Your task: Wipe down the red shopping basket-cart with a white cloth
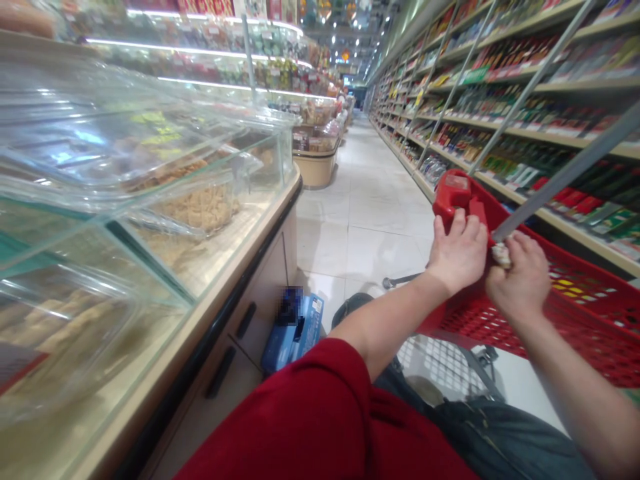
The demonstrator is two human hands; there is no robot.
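A red plastic shopping cart [583, 317] with a perforated basket stands at my right side. My left hand [459, 252] lies over the cart's near corner, its fingers curled over the red handle part, just below a red block-shaped fitting [453, 190]. Close beside it, my right hand [520, 277] is closed at the cart's rim. A small crumpled whitish piece [501, 255], perhaps tissue or wrapper, pokes out between its thumb and fingers. A grey metal bar [560, 183] slants up to the right from next to this hand. Yellow items show faintly through the basket.
On the left runs a glass-sided counter [280, 220] with clear-lidded trays of baked or dried food [200, 207]. A blue box [295, 333] sits on the floor against its cabinet. Packed shelves [500, 93] line the right. A tiled aisle [370, 180] stretches ahead past another display [315, 167].
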